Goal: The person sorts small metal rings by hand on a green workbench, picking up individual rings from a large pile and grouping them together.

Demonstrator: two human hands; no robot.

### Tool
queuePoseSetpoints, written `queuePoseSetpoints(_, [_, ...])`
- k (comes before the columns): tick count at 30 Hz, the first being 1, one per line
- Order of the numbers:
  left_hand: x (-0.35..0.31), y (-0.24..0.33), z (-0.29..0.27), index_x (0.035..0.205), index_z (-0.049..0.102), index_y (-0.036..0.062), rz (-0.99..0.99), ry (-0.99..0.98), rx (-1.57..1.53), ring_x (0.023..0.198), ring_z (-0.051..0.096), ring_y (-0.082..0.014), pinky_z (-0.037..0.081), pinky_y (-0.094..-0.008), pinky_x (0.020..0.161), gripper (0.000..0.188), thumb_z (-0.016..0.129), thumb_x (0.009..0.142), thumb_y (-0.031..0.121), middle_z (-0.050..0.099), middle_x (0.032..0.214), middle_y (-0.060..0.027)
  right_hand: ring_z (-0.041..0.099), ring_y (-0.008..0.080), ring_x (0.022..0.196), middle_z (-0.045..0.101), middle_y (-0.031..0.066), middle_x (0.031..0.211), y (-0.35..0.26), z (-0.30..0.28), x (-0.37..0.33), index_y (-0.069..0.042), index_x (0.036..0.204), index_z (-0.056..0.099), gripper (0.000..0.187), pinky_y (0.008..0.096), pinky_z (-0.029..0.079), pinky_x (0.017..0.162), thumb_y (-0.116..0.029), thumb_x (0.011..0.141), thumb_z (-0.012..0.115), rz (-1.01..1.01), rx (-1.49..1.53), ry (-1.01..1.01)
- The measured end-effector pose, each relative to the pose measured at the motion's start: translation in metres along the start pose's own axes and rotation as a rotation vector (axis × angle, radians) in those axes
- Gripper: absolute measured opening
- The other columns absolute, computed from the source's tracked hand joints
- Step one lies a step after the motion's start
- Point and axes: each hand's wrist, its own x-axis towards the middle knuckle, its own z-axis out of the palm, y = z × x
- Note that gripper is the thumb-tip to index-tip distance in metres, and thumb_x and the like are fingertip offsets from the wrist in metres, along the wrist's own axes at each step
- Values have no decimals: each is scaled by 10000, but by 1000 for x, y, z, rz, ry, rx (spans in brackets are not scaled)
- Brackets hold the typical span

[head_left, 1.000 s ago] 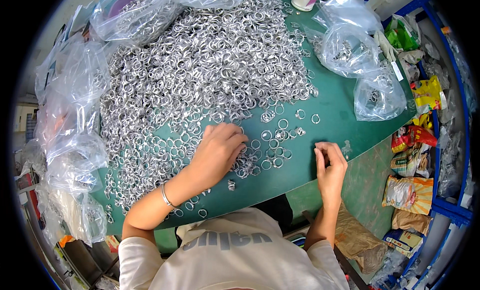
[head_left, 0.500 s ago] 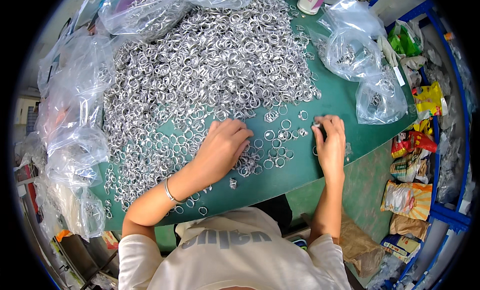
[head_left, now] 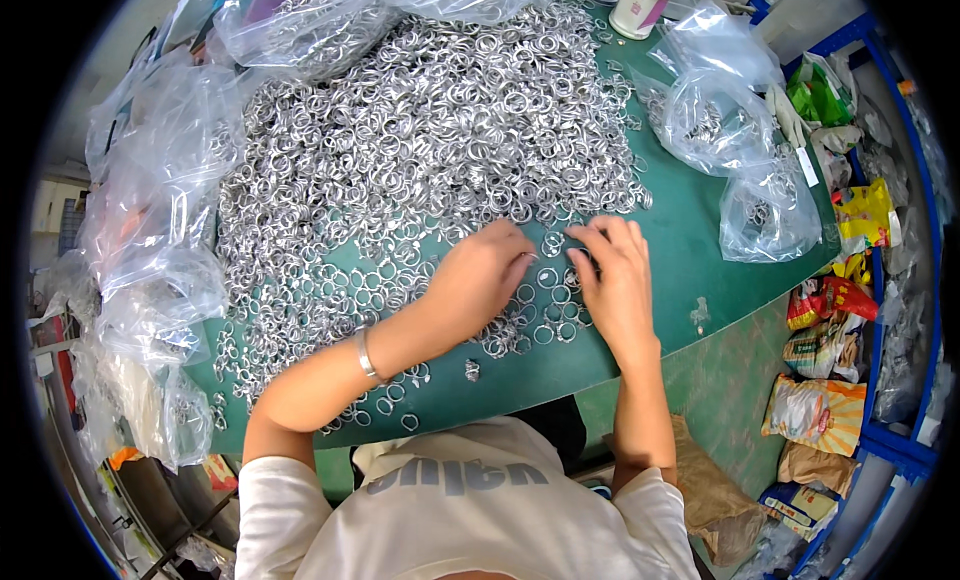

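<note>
A large heap of silver-coloured metal rings (head_left: 430, 130) covers much of the green table (head_left: 680, 290), with looser rings spread at its near side. My left hand (head_left: 480, 285), a bangle on its wrist, hovers at the heap's near edge. Its fingers are curled with thumb and fingertips together; anything between them is too small to make out. Facing it from the right, my right hand (head_left: 618, 285) has its thumb and index finger apart. A few rings (head_left: 552, 243) lie between the two hands, and more loose rings (head_left: 558, 315) sit just below.
Clear plastic bags (head_left: 150, 230) line the table's left side; another bag of rings (head_left: 320, 30) lies at the back. Bags with rings (head_left: 765, 215) rest at the right, near a white bottle (head_left: 643, 8). Beyond the right edge stands a blue rack (head_left: 880, 380) with colourful packages.
My right hand has moved left, close to my left hand, and its pinch on a small shiny piece has opened. My left hand has shifted slightly right and up.
</note>
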Motion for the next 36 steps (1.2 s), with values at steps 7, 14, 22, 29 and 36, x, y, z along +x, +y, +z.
queuePoseSetpoints(7, [-8, -6, -22, 1027, 636, -84, -678, -163, -1108, 685, 643, -137, 540, -238, 653, 198, 561, 909, 56, 674, 864, -150, 517, 266, 861, 561, 63, 891, -4, 11, 4, -35, 876, 657, 149, 373, 401, 735, -44, 731, 688, -35, -28, -25])
queuePoseSetpoints(14, [-13, -7, -24, 1082, 600, -100, -741, -213, -1250, 720, 666, -167, 559, -252, 694, 237, 508, 935, 61, 673, 880, -169, 550, 271, 824, 621, 94, 872, 0, 4, 2, -15, 826, 622, 69, 367, 410, 725, -20, 765, 653, -25, 25, 46])
queuePoseSetpoints(22, [-16, -8, -25, 1074, 595, -105, -779, -278, -1325, 744, 667, -165, 558, -249, 708, 237, 492, 941, 61, 669, 897, -174, 592, 156, 737, 640, 58, 839, 2, 1, -6, 19, 931, 632, 91, 264, 452, 650, 19, 849, 592, 270, 583, 46])
queuePoseSetpoints(29, [-24, -4, -28, 1044, 611, -66, -626, -137, -1129, 752, 657, -159, 544, -250, 701, 194, 501, 930, 47, 663, 891, -137, 541, 76, 690, 621, 24, 809, -4, -6, -15, 19, 974, 650, 148, 207, 418, 611, 28, 829, 621, 332, 673, -31])
queuePoseSetpoints(36, [-35, 0, -24, 1005, 628, -14, -62, 37, -56, 729, 640, -222, 508, -283, 652, 183, 565, 836, -50, 654, 889, -115, 509, 91, 744, 561, 19, 794, -11, -21, -23, 27, 977, 637, 124, 205, 410, 707, 6, 902, 541, 447, 883, 68])
